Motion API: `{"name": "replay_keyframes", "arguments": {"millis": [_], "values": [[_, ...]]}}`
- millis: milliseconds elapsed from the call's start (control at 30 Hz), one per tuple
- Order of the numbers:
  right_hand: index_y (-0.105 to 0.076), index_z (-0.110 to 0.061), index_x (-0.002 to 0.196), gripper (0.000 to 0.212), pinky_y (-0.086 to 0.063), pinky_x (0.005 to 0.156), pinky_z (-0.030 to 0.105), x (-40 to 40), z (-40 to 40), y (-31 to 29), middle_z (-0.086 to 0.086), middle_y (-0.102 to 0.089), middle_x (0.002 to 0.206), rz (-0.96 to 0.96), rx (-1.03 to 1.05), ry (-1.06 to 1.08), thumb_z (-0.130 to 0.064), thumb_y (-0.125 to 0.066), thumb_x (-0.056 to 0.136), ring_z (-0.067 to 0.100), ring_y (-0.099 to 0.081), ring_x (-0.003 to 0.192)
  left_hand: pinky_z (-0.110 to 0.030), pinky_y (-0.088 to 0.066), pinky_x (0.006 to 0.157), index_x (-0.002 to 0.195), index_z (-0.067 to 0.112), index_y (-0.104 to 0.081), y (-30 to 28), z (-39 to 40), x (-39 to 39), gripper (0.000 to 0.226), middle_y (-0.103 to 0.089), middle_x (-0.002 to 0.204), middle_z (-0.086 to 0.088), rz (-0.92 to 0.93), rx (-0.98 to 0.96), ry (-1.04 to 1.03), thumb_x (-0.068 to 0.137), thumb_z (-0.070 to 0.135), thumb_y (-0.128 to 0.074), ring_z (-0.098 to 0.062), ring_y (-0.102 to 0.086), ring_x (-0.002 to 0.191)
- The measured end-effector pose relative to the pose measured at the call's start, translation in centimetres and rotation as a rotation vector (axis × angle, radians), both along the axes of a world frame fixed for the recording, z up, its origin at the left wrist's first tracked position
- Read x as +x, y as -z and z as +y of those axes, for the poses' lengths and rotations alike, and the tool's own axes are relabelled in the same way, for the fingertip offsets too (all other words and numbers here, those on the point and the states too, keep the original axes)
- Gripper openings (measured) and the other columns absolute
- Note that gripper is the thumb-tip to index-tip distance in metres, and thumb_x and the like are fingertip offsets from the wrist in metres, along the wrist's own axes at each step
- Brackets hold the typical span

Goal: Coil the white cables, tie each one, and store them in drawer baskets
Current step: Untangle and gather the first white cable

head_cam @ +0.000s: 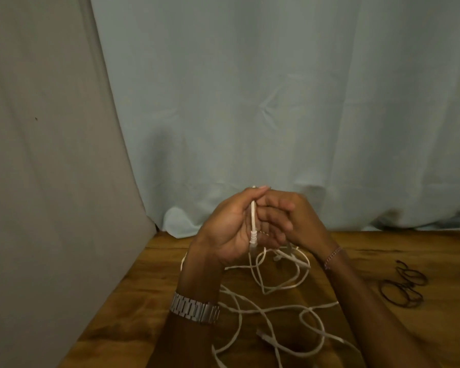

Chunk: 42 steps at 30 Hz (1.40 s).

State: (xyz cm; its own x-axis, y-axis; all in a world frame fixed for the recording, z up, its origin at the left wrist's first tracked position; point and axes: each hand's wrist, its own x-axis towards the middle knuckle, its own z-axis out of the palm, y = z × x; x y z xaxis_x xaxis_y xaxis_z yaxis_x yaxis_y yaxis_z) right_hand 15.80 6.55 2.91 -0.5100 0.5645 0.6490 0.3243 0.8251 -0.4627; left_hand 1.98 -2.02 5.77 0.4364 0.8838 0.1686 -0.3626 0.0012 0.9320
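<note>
Several white cables (271,309) lie tangled and loose on the wooden table (133,301). My left hand (229,229) is raised above the table and pinches the plug end of one white cable (253,219), held upright between thumb and fingers. My right hand (290,216) is pressed close against the left, its curled fingers touching the same plug end; its exact hold is hidden. The cable hangs from the plug down into the tangle.
A few dark elastic ties (404,285) lie on the table at the right. A pale blue curtain (276,102) hangs behind the table, and a grey cloth (37,155) hangs at the left beside the table's left edge.
</note>
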Motion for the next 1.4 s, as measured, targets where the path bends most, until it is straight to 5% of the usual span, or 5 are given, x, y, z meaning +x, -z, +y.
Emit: {"name": "replay_keyframes", "arguments": {"millis": [100, 200, 333, 867, 1400], "values": [[-0.070, -0.017, 0.106, 0.019, -0.040, 0.097, 0.011, -0.6, -0.5, 1.0, 0.016, -0.072, 0.111, -0.190, 0.119, 0.069, -0.013, -0.056, 0.094, 0.007, -0.062, 0.106, -0.029, -0.063, 0.064, 0.109, -0.006, -0.069, 0.1, 0.3, 0.4, 0.043, -0.075, 0.099, -0.021, -0.115, 0.021, -0.036, 0.096, 0.023, -0.039, -0.027, -0.076, 0.082], [-0.051, -0.004, 0.142, 0.051, -0.039, 0.090, 0.019, -0.5, -1.6, 0.6, 0.018, -0.056, 0.140, -0.469, -0.026, -0.004, -0.026, -0.055, 0.096, 0.029, -0.056, 0.123, -0.040, -0.057, 0.095, 0.128, -0.017, -0.049, 0.5, 0.9, 0.6, 0.040, -0.063, 0.125, -0.033, -0.274, 0.048, -0.076, 0.099, 0.006, -0.034, -0.041, -0.066, 0.114], [-0.058, -0.028, 0.089, 0.013, -0.043, 0.062, 0.016, 0.4, -1.5, -0.6, -0.005, -0.063, 0.086, -0.591, -0.035, -0.059, -0.017, -0.065, 0.092, 0.013, -0.060, 0.077, -0.044, -0.046, 0.110, 0.139, -0.021, -0.033, 0.9, 1.8, -0.2, 0.045, -0.050, 0.139, -0.038, -0.342, 0.075, -0.132, 0.099, 0.000, -0.029, -0.045, -0.053, 0.130], [-0.069, -0.021, 0.115, 0.025, -0.059, 0.081, 0.034, 2.3, -5.5, -2.8, -0.002, -0.068, 0.097, -0.949, -0.132, -0.045, -0.037, -0.056, 0.102, 0.012, -0.064, 0.080, -0.038, -0.061, 0.086, 0.125, -0.009, -0.052, 1.6, 2.7, -0.5, 0.033, -0.072, 0.114, -0.021, -0.455, 0.055, -0.393, 0.104, 0.009, -0.035, -0.026, -0.073, 0.098], [-0.076, -0.028, 0.096, 0.013, -0.021, 0.076, 0.026, 4.7, -4.2, -4.6, -0.007, -0.071, 0.089, -0.190, 0.607, 0.172, -0.020, -0.079, 0.085, 0.018, -0.054, 0.083, -0.025, -0.036, 0.050, 0.096, -0.004, -0.060, 2.2, 1.5, -0.5, 0.050, -0.055, 0.054, -0.006, 0.375, 0.166, -0.392, 0.109, 0.033, -0.029, -0.015, -0.045, 0.049]]}}
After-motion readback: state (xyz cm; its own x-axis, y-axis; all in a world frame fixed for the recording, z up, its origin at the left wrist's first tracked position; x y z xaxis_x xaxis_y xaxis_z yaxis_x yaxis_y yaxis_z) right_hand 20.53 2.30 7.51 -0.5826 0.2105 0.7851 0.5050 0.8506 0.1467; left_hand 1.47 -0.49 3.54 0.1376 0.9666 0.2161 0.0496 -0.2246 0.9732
